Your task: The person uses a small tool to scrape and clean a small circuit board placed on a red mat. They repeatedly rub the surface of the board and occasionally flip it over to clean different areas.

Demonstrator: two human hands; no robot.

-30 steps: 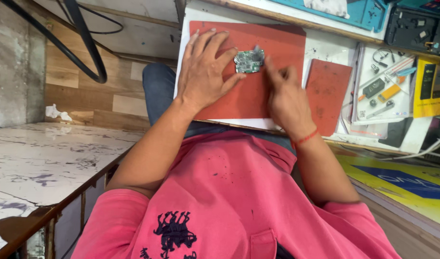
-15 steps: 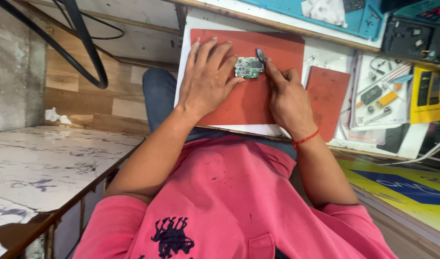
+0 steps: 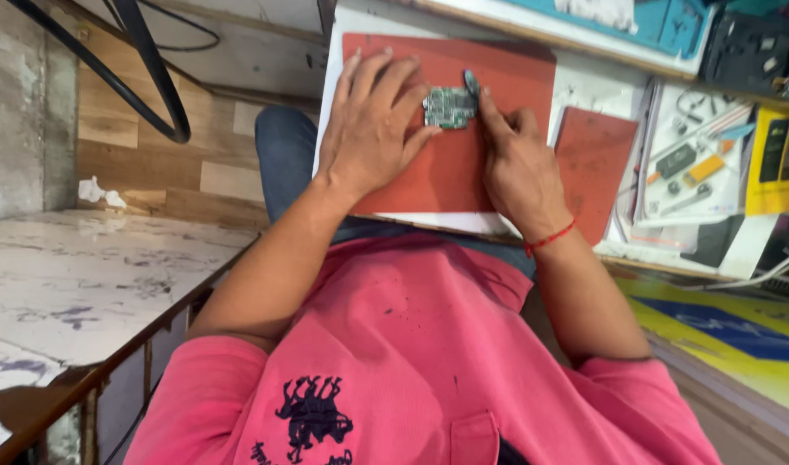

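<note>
1. The small green circuit board [image 3: 449,107] lies flat on the large red mat [image 3: 450,172], in the mat's upper middle part, between your two hands.
2. Your left hand [image 3: 373,129] lies palm down on the mat with the fingers spread and loose, not clenched. Its fingertips [image 3: 429,131] touch the left edge of the circuit board and pin it against the mat; nothing is wrapped in this hand.
3. Your right hand [image 3: 515,168] is closed around a small dark tool [image 3: 472,83]. The forefinger runs along the tool, and the tool's rounded tip shows just past the fingertip, at the upper right corner of the board. You cannot tell from this view whether the tip touches the board or sits just beside it.
4. A thin red thread bracelet [image 3: 549,238] circles your right wrist.
5. The large red mat rests on a white sheet [image 3: 327,95] at the near edge of the workbench.
6. Just right of your right hand lies a smaller red mat [image 3: 597,164], tilted a little and apart from the board.
7. Further right lies a white tray [image 3: 683,202] scattered with small parts, among them an orange piece [image 3: 702,167], and beyond it a yellow package [image 3: 777,159].
8. A blue mat [image 3: 661,26] runs along the far edge of the bench.
</note>
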